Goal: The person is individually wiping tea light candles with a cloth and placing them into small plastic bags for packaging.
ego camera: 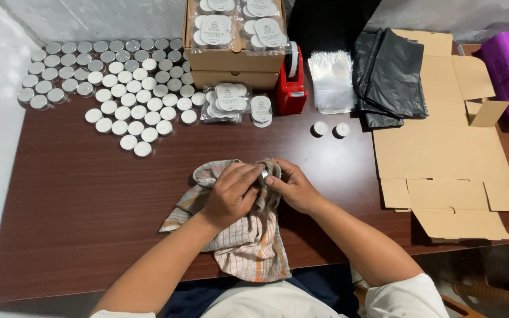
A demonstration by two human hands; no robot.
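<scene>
Checked cloth (248, 235) lies on the brown table (78, 206), in front of the red tape dispenser (291, 82). Left hand (231, 194) and right hand (293, 187) press it closed-fingered around a small silver tin (263, 174). Loose white tins (134, 112) sit left of the dispenser.

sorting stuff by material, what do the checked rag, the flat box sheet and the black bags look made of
Checked rag: woven cloth, likely cotton, limp and creased, matte. Flat box sheet: brown cardboard, matte, with cut flaps and fold lines. Black bags: thin plastic film, by their crinkled, faintly glossy folds.
</scene>
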